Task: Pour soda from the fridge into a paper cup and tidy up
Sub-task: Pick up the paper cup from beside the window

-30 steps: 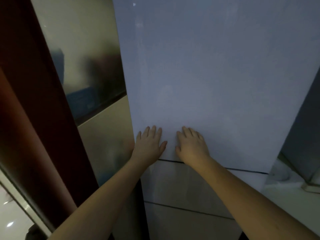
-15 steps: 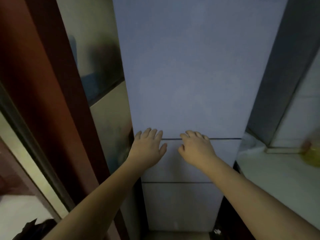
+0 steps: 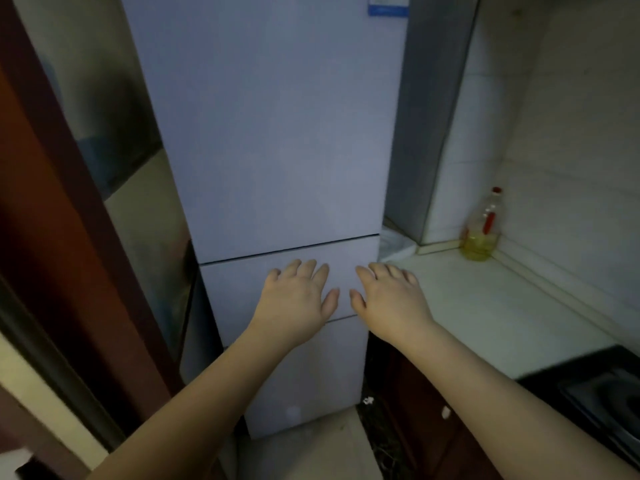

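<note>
A tall white fridge (image 3: 270, 133) stands straight ahead with all its doors closed; a blue-and-white label is stuck near its top right. Both my hands are stretched out side by side in front of its middle drawer panel. My left hand (image 3: 298, 299) has its fingers straight and spread, palm toward the panel. My right hand (image 3: 389, 299) is likewise flat with relaxed fingers, just right of the left one. Neither hand holds anything. I cannot tell whether the palms touch the panel. No soda or paper cup is in view.
A white counter (image 3: 485, 306) runs along the right, with a bottle of yellow oil (image 3: 481, 233) in its back corner and a dark sink (image 3: 606, 400) at the near right. Dark cabinet doors sit under it. A reddish-brown door frame (image 3: 62, 237) rises at the left.
The view has pulled back and tilted down, so more of the fridge and the counter shows. Both hands now sit lower on the fridge, over the middle panel instead of the upper door.
</note>
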Demonstrator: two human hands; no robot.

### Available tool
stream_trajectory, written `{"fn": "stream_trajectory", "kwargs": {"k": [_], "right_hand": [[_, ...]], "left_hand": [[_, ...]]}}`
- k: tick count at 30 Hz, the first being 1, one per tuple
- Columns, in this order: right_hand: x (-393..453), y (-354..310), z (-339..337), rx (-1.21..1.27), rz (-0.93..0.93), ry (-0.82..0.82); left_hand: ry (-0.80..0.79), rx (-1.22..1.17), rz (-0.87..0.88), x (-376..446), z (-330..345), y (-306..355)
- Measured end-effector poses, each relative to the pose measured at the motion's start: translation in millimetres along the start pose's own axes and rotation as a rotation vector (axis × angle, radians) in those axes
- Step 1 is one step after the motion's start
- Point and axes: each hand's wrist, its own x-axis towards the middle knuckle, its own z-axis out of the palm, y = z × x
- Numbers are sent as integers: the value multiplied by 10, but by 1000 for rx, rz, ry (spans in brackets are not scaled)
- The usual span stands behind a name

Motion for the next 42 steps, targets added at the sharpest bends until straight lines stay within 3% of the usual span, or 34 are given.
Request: {"fn": "stream_trajectory", "kwargs": {"k": [12,21,31,42], "right_hand": [[-1573,1177,-403,-68,318,-7],[-3233,1966,-917,-144,581,33],[-5038,2593,-1622,-254,893,72],[-6443,2793,-1993,-376,1259,48]], "left_hand": [[-32,-136,357,-178,-341,1737],[-18,-155,586,-915,-739,3362],[73,-242,889,-1836,-1234,4952],[112,-366,1301,-2589,-1637,6378]]}}
